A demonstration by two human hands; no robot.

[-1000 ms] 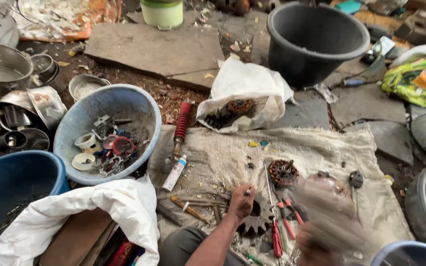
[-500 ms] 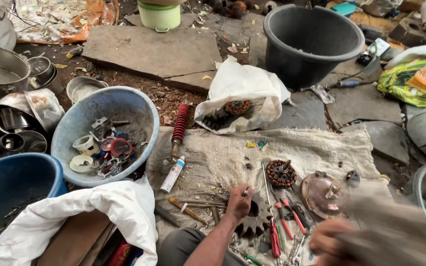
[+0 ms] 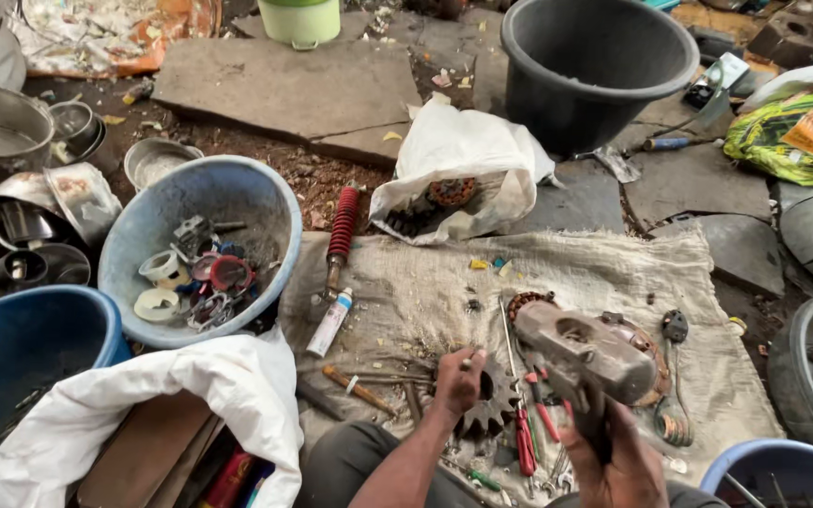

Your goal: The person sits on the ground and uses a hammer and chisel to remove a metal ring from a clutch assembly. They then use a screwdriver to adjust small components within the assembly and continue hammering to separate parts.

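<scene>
My right hand (image 3: 618, 461) grips a grey metal engine casing (image 3: 587, 351) and holds it up over the burlap sack (image 3: 595, 273) spread on the ground. My left hand (image 3: 458, 381) rests lower on the sack, fingers closed around a small thin tool, right beside a dark toothed sprocket (image 3: 491, 404). Red-handled pliers (image 3: 526, 442) and other hand tools lie between my hands. A rusty round clutch part (image 3: 524, 303) shows just behind the casing.
A light-blue basin (image 3: 270, 202) of small parts sits left, a blue tub (image 3: 68, 329) and white bag (image 3: 199, 386) nearer. A red shock spring (image 3: 342, 226), a white tube (image 3: 329, 323), a white sack of gears (image 3: 463, 150) and a black bucket (image 3: 538, 85) lie beyond.
My right hand has brought the grey casing up from the right side into the middle of the view. My left hand has stayed by the sprocket.
</scene>
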